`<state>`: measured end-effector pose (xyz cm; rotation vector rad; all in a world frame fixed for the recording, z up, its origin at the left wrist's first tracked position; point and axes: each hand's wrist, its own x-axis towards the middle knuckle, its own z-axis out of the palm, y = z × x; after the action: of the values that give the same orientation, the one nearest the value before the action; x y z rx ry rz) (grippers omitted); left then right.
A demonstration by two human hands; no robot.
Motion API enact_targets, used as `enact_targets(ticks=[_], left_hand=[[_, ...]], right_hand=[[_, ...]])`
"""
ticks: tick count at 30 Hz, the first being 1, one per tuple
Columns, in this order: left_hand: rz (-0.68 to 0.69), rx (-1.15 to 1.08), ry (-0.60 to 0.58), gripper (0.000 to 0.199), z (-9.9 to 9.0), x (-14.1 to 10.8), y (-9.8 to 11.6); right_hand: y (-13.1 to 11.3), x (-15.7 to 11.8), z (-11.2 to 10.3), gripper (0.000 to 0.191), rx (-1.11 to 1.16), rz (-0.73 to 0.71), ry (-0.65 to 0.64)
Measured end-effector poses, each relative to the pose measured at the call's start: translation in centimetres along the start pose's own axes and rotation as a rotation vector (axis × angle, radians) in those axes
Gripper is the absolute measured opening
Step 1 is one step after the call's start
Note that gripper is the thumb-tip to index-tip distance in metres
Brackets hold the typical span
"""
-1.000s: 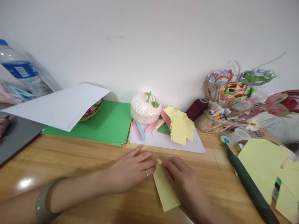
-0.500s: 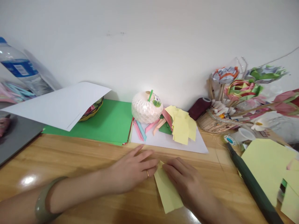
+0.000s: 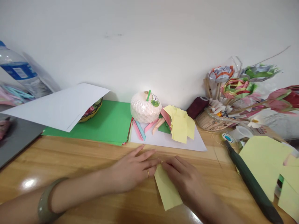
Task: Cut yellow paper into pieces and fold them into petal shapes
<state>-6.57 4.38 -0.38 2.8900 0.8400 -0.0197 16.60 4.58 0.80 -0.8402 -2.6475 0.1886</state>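
Left hand closer to right hand at yellow paper

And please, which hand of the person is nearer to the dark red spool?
Right. The right hand is at the yellow paper strip, in front of the dark red spool and slightly left; the left hand lies farther to its left.

left hand palm down, outer fingers spread; right hand curled, close beside it.

2 hands | 1 yel sht at hands | 1 btl | 1 bangle | 1 ring | 1 straw
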Motion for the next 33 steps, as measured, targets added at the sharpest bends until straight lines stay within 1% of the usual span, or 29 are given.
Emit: enact_targets(ticks=[3,7,10,13,16,19,22,24,25,26,28,30,32,33], left_hand=[[-0.005,0.013,0.011,0.041,-0.3,0.0,0.1],[-0.001,0.029,0.029,0.040,-0.6,0.0,0.3],[-0.007,0.031,0.034,0.039,-0.6,0.0,0.3],[-0.016,0.019,0.027,0.039,-0.6,0.0,0.2],[-0.012,-0.002,0.021,0.039,-0.6,0.0,0.2],[-0.018,-0.037,0.017,0.039,-0.8,0.0,0.1],[-0.022,-0.072,-0.001,0.043,-0.9,0.1,-0.1],[-0.014,-0.081,-0.003,0.043,-0.9,0.1,-0.3],[-0.011,-0.079,0.007,0.041,-0.9,0.1,-0.3],[-0.014,-0.070,0.028,0.040,-0.9,0.1,-0.4],[-0.027,-0.026,0.108,0.039,-0.9,0.1,-0.4],[-0.023,0.031,0.260,0.038,-0.9,0.0,0.0],[0.016,0.062,0.423,0.028,-0.9,-0.2,0.7],[0.050,0.067,0.476,0.024,-0.8,-0.3,1.1]], right_hand=[[-0.1,0.0,-0.1,0.031,-0.010,0.012,-0.035],[-0.5,0.3,-0.8,0.037,-0.017,0.067,-0.135],[-0.1,0.3,-1.4,0.030,-0.035,0.104,-0.173],[0.8,-0.1,-2.0,0.019,-0.054,0.067,-0.185],[1.6,-0.4,-3.0,0.020,-0.061,0.027,-0.234],[1.7,-0.5,-4.4,0.021,0.046,0.108,-0.302],[1.4,-0.5,-5.6,0.024,0.246,0.181,-0.416],[1.1,-0.3,-5.8,0.029,0.376,0.155,-0.484],[0.9,-0.1,-5.6,0.028,0.425,0.129,-0.501],[0.7,0.0,-5.3,0.024,0.458,0.104,-0.502],[0.4,0.2,-4.2,0.018,0.474,0.080,-0.446],[0.1,0.3,-2.8,0.020,0.435,0.098,-0.320],[0.1,0.1,-1.2,0.022,0.369,0.134,-0.170],[0.1,0.0,-0.6,0.022,0.345,0.147,-0.116]])
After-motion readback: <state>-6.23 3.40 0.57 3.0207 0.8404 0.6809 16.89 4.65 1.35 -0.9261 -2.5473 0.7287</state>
